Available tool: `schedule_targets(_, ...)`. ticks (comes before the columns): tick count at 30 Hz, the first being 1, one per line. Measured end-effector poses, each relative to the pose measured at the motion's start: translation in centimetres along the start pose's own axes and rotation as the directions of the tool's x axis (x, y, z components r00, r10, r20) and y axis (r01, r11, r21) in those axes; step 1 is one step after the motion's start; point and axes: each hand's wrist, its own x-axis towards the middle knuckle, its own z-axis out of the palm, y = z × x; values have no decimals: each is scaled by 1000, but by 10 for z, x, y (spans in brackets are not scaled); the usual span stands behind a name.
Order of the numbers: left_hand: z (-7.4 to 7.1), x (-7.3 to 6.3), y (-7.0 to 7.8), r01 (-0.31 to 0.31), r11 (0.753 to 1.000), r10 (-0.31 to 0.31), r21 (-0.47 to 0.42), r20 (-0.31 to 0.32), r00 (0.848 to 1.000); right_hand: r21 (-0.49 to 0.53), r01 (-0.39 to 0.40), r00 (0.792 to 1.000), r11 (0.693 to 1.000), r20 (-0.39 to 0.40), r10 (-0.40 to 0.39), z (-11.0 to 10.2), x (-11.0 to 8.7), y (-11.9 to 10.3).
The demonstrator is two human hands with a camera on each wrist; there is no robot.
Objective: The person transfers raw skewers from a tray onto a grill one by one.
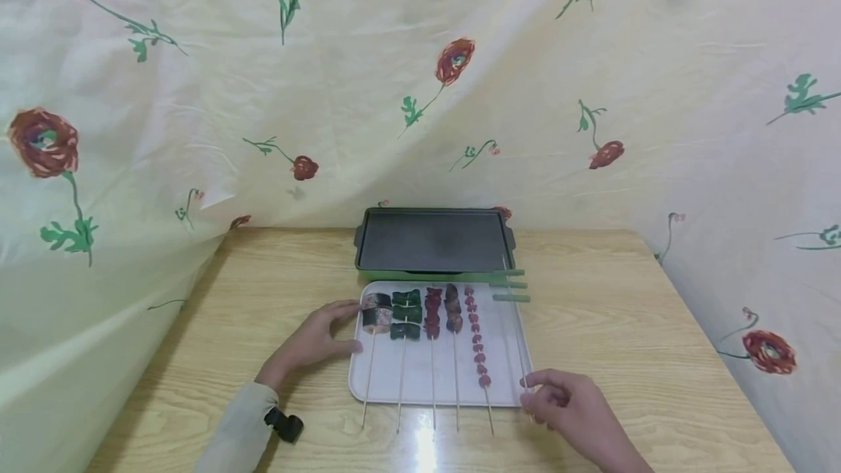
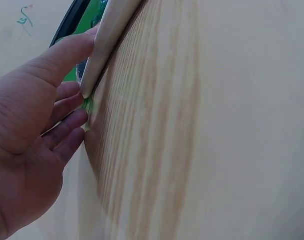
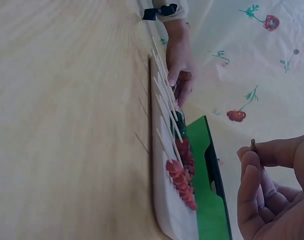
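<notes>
A white tray [image 1: 453,378] carries several skewers side by side: fish chunks [image 1: 377,314], dark green rolls [image 1: 406,314], red meat pieces [image 1: 431,312], browner meat [image 1: 453,307] and small red pieces [image 1: 477,338]. My left hand [image 1: 325,334] touches the tray's left edge with fairly straight fingers and thumb; the left wrist view shows its thumb [image 2: 74,52] at the rim. Between thumb and fingertips, my right hand [image 1: 568,404] pinches the lower stick of a skewer threaded with green stalk pieces [image 1: 511,298], above the tray's right side. Only the stick's end shows in the right wrist view.
Behind the tray stands a green electric griddle with a flat black plate [image 1: 434,239]. Both rest on a wood-grain table [image 1: 276,276]. Flower-patterned cloth [image 1: 368,108] hangs around the back and sides. The skewers' bare ends overhang the tray's front rim.
</notes>
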Motion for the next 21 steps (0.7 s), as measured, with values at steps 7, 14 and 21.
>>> schedule_targets(7,0,-1,0,1,1000,-1,-2,1,1000,-39,66,996,997,-60,-68,-11,21,-17)
schedule_targets(14,1,-1,0,-3,1000,3,-14,2,1000,-72,86,989,994,-114,-94,-23,50,-30)
schedule_targets(21,0,1,-1,-7,1000,7,-3,3,1000,-63,61,989,996,-134,-69,-27,81,-35)
